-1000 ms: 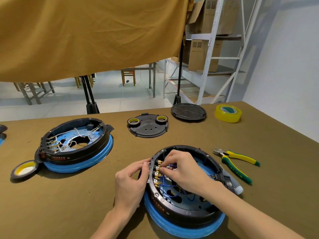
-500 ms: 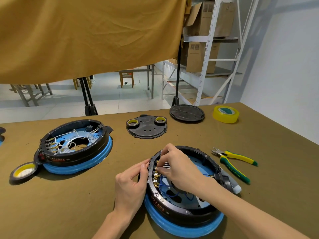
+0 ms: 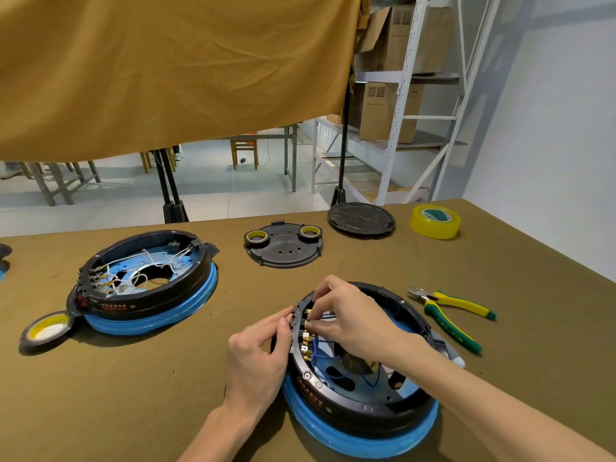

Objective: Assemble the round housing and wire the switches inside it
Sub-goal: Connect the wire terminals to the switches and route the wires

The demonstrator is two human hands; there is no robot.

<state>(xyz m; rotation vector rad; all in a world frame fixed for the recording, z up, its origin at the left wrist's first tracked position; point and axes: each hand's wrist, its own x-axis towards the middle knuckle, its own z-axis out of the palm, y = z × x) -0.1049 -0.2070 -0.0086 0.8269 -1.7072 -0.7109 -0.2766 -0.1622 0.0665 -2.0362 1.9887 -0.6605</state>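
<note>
Black round housing (image 3: 360,400) on blue ring, near bench (image 3: 133,395) front edge. Left hand (image 3: 258,353) fingers clamped on its switch block (image 3: 297,323); right hand (image 3: 353,320) fingers pinched on a blue wire (image 3: 325,317) inside.

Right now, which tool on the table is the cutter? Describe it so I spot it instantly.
Start at the near round housing under both hands. Just right of it on the table lie the side cutters. They are the only long tool, with yellow-and-green handles; the other yellow items are tape rolls.
</note>
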